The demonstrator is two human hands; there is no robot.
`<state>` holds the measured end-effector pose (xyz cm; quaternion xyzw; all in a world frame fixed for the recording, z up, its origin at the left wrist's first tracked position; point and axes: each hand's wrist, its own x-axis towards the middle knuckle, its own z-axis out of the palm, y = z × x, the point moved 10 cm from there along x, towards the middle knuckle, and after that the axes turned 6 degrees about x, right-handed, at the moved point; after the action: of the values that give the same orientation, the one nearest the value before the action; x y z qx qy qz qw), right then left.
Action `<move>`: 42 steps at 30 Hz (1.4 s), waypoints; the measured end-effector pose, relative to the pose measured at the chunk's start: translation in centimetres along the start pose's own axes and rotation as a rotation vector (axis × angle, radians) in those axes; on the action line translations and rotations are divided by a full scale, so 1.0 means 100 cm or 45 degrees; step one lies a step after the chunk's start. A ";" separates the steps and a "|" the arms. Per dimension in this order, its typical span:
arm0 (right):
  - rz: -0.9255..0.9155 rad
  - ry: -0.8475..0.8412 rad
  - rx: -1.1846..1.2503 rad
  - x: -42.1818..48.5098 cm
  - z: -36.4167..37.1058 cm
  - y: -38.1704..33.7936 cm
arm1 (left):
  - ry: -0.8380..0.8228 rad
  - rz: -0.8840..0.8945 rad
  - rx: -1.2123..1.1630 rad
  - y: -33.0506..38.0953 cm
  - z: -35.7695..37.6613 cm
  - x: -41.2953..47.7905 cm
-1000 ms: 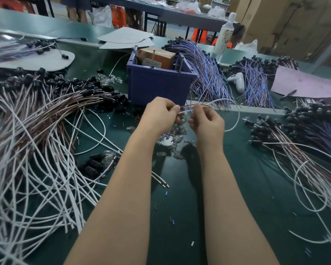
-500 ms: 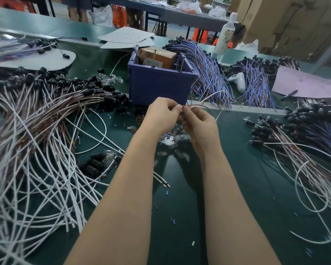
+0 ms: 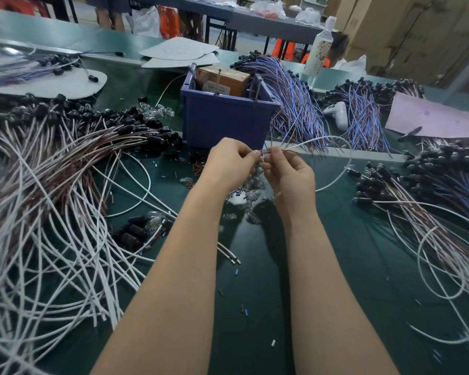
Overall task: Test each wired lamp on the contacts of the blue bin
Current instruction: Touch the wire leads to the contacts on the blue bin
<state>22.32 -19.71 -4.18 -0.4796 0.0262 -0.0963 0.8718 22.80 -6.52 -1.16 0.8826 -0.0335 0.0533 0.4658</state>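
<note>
Two bare forearms run up from 6 o'clock over the green desk [image 3: 255,307], which is littered with small blue and brown offcuts. Left hand [image 3: 229,165] and right hand [image 3: 291,175] meet at centre, fingertips touching or nearly so. Both pinch the bare blue and red ends of one white lead [image 3: 333,173]; it arcs off toward 2 o'clock and loops back down to the desk. Can't tell if a lamp is on that lead. Loose clear bulbs [image 3: 251,192] lie on the desk right under the hands. At 9 o'clock, big tangle of white and brown leads [image 3: 52,212] with black holders. At 3 o'clock, a similar heap [image 3: 431,212]. Blue bin [image 3: 225,123] sits just beyond the hands at 12 o'clock, close but not touched; two upright metal pins [image 3: 258,86] stand at its rim, with a brown box [image 3: 222,79] inside. Behind it at 1 o'clock, blue-purple wire bundles [image 3: 295,104], then a white bottle [image 3: 318,50].
</note>
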 end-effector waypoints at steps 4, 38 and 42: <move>-0.016 0.057 0.095 0.000 -0.007 -0.004 | -0.067 0.017 0.050 0.001 0.004 -0.001; 0.241 0.151 -0.094 -0.023 0.029 0.011 | 0.244 -0.198 -0.833 0.001 0.005 -0.006; 0.088 -0.209 -0.728 -0.030 0.052 -0.022 | 0.321 -0.202 -0.919 -0.007 -0.014 -0.003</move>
<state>19.80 -15.96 0.35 -0.7108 -0.0021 -0.0161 0.7032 22.46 -4.99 -1.05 0.6483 0.0758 0.1100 0.7496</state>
